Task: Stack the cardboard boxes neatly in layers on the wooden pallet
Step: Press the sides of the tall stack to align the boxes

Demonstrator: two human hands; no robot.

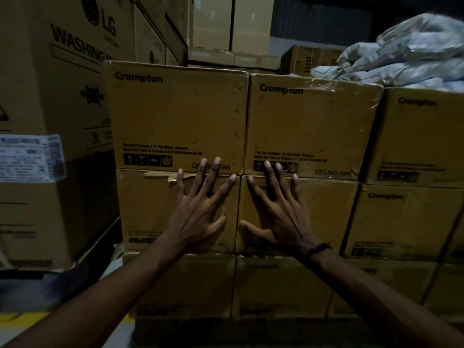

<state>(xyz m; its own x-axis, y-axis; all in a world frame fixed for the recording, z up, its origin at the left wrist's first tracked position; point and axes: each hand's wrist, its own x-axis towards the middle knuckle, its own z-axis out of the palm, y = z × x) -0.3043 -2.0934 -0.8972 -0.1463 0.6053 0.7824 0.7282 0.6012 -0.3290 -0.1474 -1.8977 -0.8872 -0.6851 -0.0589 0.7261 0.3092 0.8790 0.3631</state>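
Brown Crompton ceiling fan boxes stand stacked in three visible layers in front of me. My left hand (200, 209) lies flat with fingers spread on the front of the middle-layer left box (150, 209). Its fingertips reach the bottom edge of the top left box (175, 114). Beside it, my right hand (276, 207) presses flat on the middle-layer box to the right (326, 214), fingertips touching the top right box (311, 121). Bottom-layer boxes (188, 285) sit in deep shadow. The pallet is too dark to make out.
A tall LG washing machine carton (50, 96) stands close on the left. More Crompton boxes (414, 136) continue the stack to the right, with crumpled plastic wrap (406, 54) on top. Other cartons (226, 26) rise behind. A yellow floor line (22, 317) shows at lower left.
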